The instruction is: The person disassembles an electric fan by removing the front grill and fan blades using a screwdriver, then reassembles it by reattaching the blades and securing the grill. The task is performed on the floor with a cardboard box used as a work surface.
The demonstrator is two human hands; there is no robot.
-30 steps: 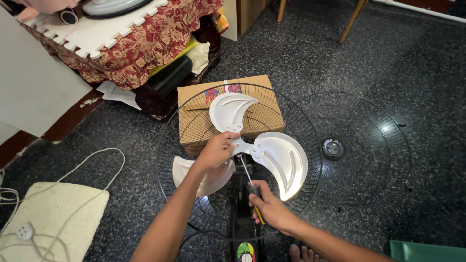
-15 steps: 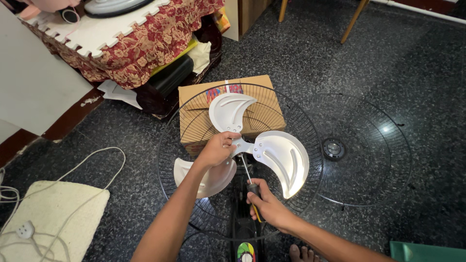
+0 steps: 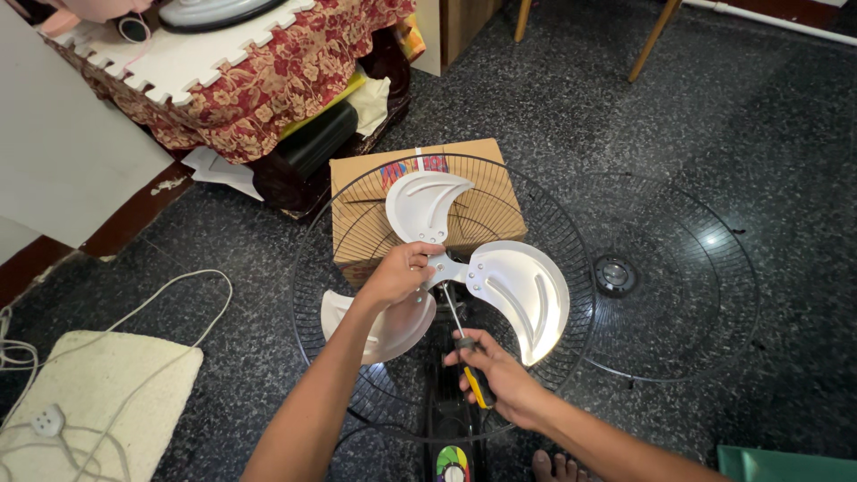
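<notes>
The left hand (image 3: 399, 277) is clasping the fan blade (image 3: 464, 268) hub steady while the right hand (image 3: 495, 379), closed round the screwdriver (image 3: 464, 344), is probably keeping its tip square on the hub screw.

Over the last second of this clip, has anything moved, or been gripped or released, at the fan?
Almost nothing. The left hand keeps its grip at the hub of the white fan blade, and the right hand still holds the yellow-handled screwdriver with its shaft angled up toward the hub. The hands and blade shifted only slightly in view. Nothing was picked up or let go. The rear grille, cardboard box and loose front grille stayed put.
</notes>
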